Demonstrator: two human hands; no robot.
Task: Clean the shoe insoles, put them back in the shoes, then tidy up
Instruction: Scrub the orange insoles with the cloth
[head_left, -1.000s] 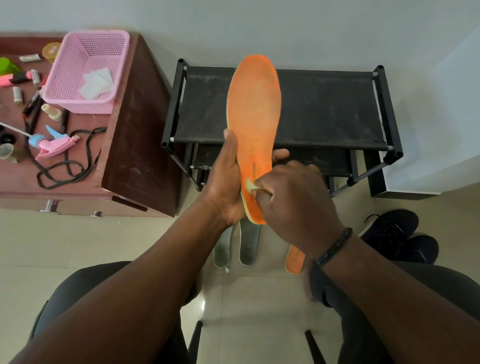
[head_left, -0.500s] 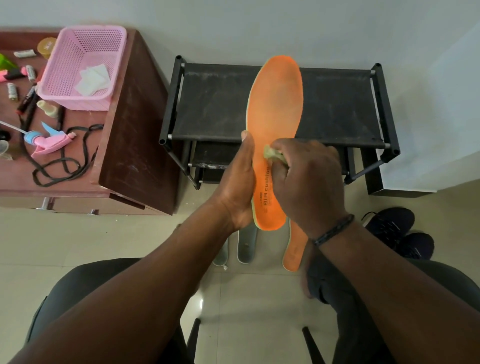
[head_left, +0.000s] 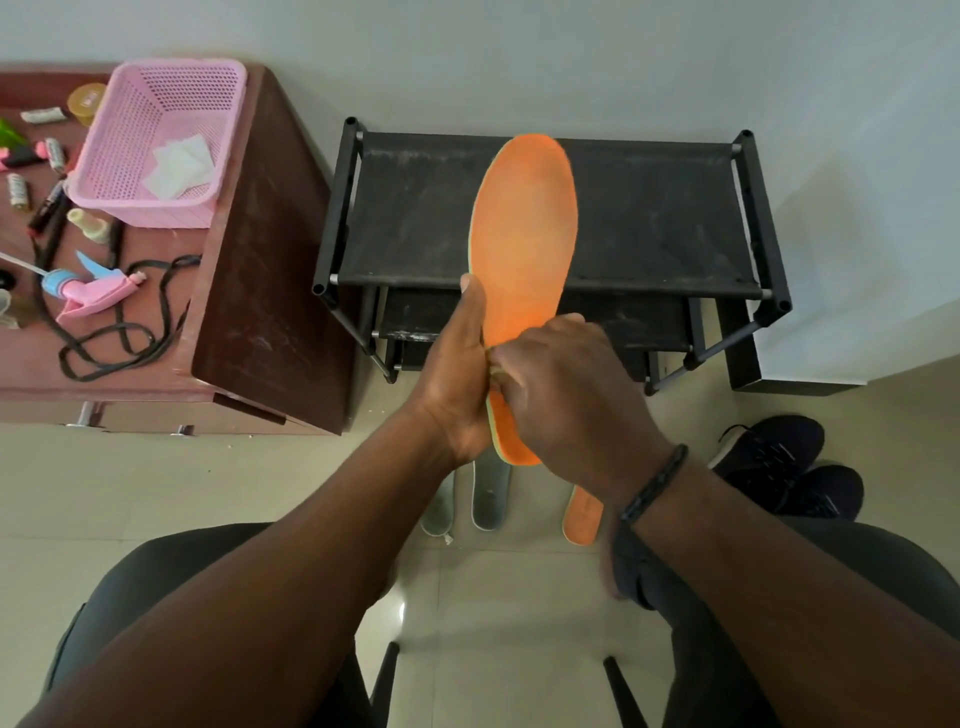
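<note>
At the bottom of the frame the person's two forearms reach up from dark-clad knees towards the centre. The left hand (head_left: 457, 384) grips the orange insole (head_left: 524, 249) along its left edge, thumb lying up the side, and holds it upright in the middle of the frame with the toe end pointing up. The right hand (head_left: 566, 395), a dark braided bracelet (head_left: 655, 480) at its wrist, has its fingers curled over the insole's lower half and pinches a small pale wipe (head_left: 496, 370), mostly hidden, against the orange face; this hand covers the heel part. Below the hands, on the pale tiled floor (head_left: 156, 483), lie two grey insoles (head_left: 488, 496) side by side and a second orange insole (head_left: 583, 517) just to their right, partly blocked by the right wrist. At the right edge, a pair of dark shoes (head_left: 784, 467) sits on the floor. Behind the held insole stands a black shoe rack (head_left: 649, 223) against the white wall (head_left: 519, 57). In the upper left is a brown wooden table (head_left: 260, 291) carrying a pink basket (head_left: 161, 140) with white wipes inside, a pink and blue spray head (head_left: 88, 291), black laces (head_left: 119, 338) and small bottles.
</note>
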